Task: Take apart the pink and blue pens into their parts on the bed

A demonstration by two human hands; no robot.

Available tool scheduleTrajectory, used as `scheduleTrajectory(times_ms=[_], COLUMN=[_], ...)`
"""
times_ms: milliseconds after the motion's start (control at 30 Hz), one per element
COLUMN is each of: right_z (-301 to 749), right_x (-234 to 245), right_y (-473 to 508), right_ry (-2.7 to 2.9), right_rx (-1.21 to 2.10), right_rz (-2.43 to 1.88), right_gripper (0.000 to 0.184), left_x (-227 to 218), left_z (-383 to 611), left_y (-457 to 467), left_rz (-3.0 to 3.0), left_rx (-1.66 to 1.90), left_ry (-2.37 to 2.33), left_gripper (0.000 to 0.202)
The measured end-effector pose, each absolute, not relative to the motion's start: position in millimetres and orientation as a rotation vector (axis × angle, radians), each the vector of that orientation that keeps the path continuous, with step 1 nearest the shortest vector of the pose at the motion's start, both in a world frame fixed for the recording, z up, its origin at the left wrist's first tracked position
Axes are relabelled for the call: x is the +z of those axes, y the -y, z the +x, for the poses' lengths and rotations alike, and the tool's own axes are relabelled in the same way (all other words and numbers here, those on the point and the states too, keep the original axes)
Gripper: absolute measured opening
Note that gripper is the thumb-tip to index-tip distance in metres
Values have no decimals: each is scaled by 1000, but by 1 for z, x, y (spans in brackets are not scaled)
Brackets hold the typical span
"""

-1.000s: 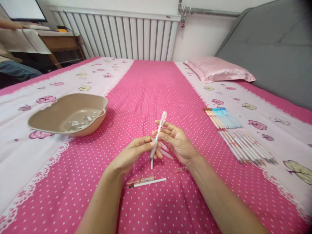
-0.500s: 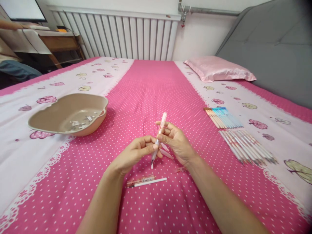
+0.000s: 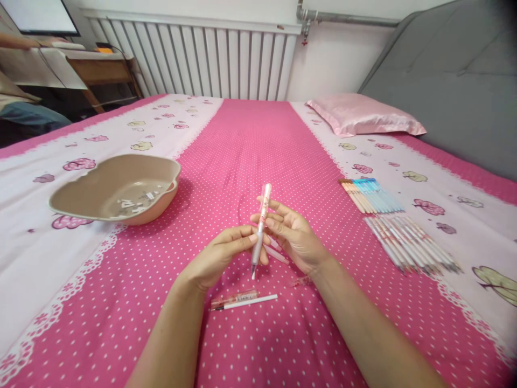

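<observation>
Between my hands a slim pen (image 3: 262,215) with a pink and white patterned barrel stands tilted, its tip pointing down toward me. My left hand (image 3: 228,249) pinches its pale grip section. Higher up, my right hand (image 3: 293,234) has its thumb and fingers closed around the barrel. Below them on the bedspread lie a patterned clear pen barrel (image 3: 236,298) and a white pen refill (image 3: 254,302) with a dark end. Translucent pink pen parts (image 3: 277,252) lie partly hidden behind my right hand. Near my right wrist is a small clear reddish piece (image 3: 301,281).
A beige basin (image 3: 100,183) holding small white scraps sits at left. On the right lie a row of blue and peach pens (image 3: 369,195) and a row of whitish pens (image 3: 410,243). A pink pillow (image 3: 363,114) is behind them. A person's arm (image 3: 18,42) rests on a desk.
The pen has turned in my fingers, so its patterned side and clip now show differently. My hands stay nearly in place, and the view shifts slightly.
</observation>
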State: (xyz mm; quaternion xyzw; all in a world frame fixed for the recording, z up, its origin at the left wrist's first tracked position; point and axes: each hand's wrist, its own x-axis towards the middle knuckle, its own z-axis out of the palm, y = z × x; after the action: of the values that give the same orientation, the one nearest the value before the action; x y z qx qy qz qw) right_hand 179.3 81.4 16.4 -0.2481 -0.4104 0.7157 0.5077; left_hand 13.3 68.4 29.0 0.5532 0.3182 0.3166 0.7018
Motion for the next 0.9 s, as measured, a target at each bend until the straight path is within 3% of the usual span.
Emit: scheduleTrajectory(times_ms=[567,900], right_z=[178,181], right_x=[17,23], right_y=[-80,-78], right_ry=[969,978], right_rx=[1698,1722], right_rz=[-659,-608], right_gripper=[48,34], left_x=[30,29], left_z=[14,12], left_y=[-68,-68], left_rz=[1284,1257], left_rx=[655,681], left_ry=[-686,-664], left_gripper=[17,23])
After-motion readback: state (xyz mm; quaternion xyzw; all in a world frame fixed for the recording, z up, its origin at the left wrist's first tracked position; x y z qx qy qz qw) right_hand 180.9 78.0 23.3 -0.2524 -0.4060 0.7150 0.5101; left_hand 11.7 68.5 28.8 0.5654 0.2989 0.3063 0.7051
